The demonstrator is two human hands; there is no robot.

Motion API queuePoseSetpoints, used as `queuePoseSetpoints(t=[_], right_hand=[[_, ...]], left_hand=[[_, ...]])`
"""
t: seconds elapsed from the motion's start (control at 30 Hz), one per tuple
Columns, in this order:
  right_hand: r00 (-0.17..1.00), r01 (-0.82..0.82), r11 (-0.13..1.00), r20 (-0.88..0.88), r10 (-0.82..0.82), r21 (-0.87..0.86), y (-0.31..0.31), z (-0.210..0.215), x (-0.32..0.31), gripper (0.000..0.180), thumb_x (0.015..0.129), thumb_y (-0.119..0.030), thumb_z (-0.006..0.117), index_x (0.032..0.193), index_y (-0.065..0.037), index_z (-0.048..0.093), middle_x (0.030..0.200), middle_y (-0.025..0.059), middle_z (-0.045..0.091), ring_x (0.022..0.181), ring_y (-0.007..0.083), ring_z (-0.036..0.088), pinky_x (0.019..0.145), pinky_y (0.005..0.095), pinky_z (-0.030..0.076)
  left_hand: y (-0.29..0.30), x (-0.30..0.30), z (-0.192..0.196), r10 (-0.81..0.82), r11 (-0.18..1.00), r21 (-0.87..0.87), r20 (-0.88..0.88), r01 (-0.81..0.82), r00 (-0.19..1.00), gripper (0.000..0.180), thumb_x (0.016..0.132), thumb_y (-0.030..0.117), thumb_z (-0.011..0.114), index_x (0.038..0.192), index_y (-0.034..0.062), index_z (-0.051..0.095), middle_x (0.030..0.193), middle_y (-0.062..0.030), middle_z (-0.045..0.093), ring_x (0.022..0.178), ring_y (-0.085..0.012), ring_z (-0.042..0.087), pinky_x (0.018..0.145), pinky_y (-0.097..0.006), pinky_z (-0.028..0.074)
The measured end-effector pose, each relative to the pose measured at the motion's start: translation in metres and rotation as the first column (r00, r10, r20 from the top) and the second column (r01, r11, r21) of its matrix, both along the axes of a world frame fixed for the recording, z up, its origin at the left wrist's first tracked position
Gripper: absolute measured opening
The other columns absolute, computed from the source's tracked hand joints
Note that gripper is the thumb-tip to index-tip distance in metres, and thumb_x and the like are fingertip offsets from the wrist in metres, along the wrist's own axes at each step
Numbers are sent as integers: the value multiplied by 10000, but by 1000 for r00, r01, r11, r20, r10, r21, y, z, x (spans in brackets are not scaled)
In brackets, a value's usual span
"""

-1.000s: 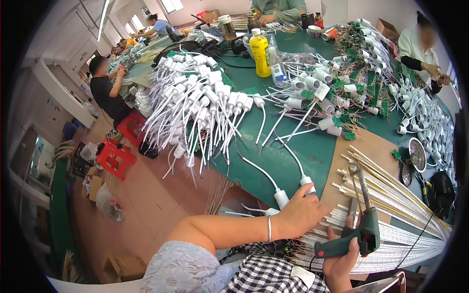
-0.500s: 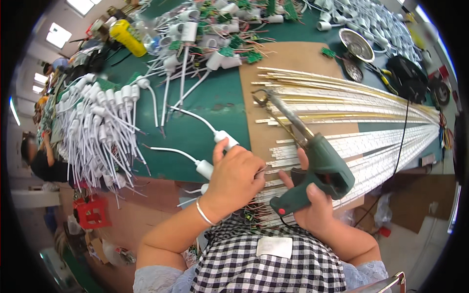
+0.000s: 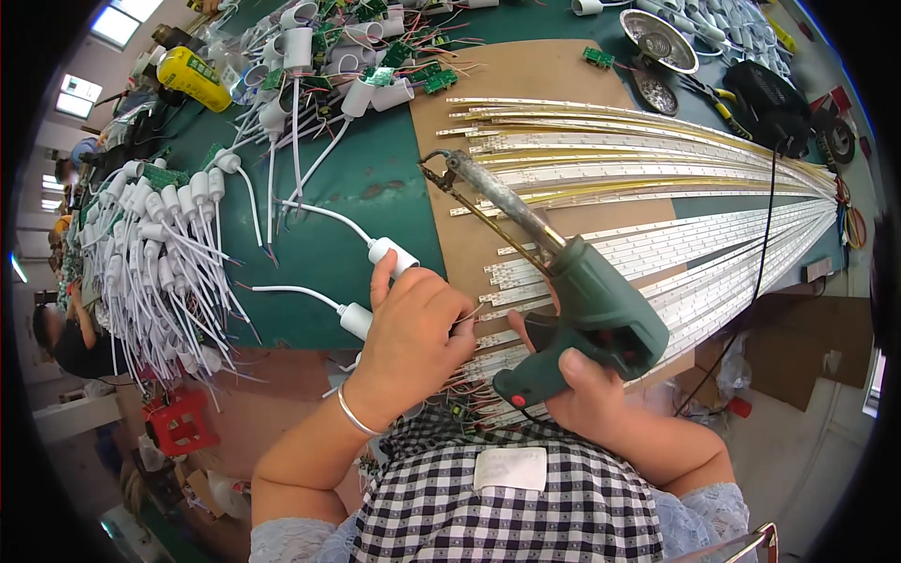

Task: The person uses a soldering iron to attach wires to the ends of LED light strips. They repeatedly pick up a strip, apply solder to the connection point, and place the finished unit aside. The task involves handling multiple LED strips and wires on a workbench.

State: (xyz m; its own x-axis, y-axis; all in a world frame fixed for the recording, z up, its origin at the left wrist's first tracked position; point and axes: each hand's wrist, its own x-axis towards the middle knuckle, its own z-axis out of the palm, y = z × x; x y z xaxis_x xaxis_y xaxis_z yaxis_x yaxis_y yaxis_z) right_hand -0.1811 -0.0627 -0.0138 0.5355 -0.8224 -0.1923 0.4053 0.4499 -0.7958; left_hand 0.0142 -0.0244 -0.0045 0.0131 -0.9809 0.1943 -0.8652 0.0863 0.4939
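Observation:
My right hand (image 3: 574, 380) grips the handle of a green soldering gun (image 3: 582, 310) whose long metal barrel points up and left over the brown board (image 3: 526, 89). My left hand (image 3: 413, 338) is closed beside it, pinching thin wires at the near ends of the long white light strips (image 3: 694, 239). Two white lamp sockets with white cords (image 3: 389, 251) lie just left of that hand on the green table (image 3: 375, 188). A thin bracelet circles my left wrist.
A big pile of white corded sockets (image 3: 169, 244) fills the left of the table. More sockets and small green circuit boards (image 3: 375, 66) lie at the back, with a yellow bottle (image 3: 192, 77). A metal dish (image 3: 657, 42) and black tools sit back right. A red stool (image 3: 178, 422) stands on the floor.
The view has tilted down and closed in on my hands. The soldering gun has swung up over the strips, and my left hand has shifted from the sockets to the strip ends.

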Motion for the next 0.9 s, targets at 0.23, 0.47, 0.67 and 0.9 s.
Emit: queuePoseSetpoints(t=[0.23, 0.47, 0.67, 0.9], right_hand=[[1000, -16, 1000, -12, 16, 2, -3, 1, -2, 729, 847, -184, 639, 1482, -126, 283, 1554, 98, 259, 1426, 225, 291, 1165, 576, 234], [1000, -7, 1000, -6, 7, 1, -2, 0, -1, 751, 839, -196, 662, 1485, -146, 282, 1562, 104, 243, 1437, 225, 271, 1164, 578, 233], [1000, 10, 1000, 14, -10, 6, 0, -2, 0, 758, 841, -209, 667, 1489, -146, 277, 1567, 109, 232, 1452, 225, 237, 1165, 574, 230], [996, -44, 999, -80, 46, 26, 0, 1, -7, 800, 848, -257, 668, 1509, -157, 228, 1575, 76, 216, 1462, 231, 217, 1159, 589, 235]], left_hand=[[-2, -3, 0, -5, 1000, -10, 88, 6, 996, 141, 707, 86, 714, 783, 121, 601, 785, -7, 565, 916, -213, 576, 1080, -518, 249], [-2, -4, -2, 8, 1000, -18, 99, -6, 995, 147, 704, 90, 719, 783, 120, 598, 791, -10, 569, 917, -213, 576, 1081, -518, 249], [-1, -5, -3, 5, 1000, -20, 116, -3, 993, 148, 706, 93, 718, 788, 120, 598, 800, -14, 571, 925, -216, 573, 1082, -522, 251], [0, -6, -2, 7, 1000, -19, 126, -5, 992, 142, 709, 89, 712, 782, 116, 593, 799, -22, 562, 932, -223, 569, 1093, -528, 261]])
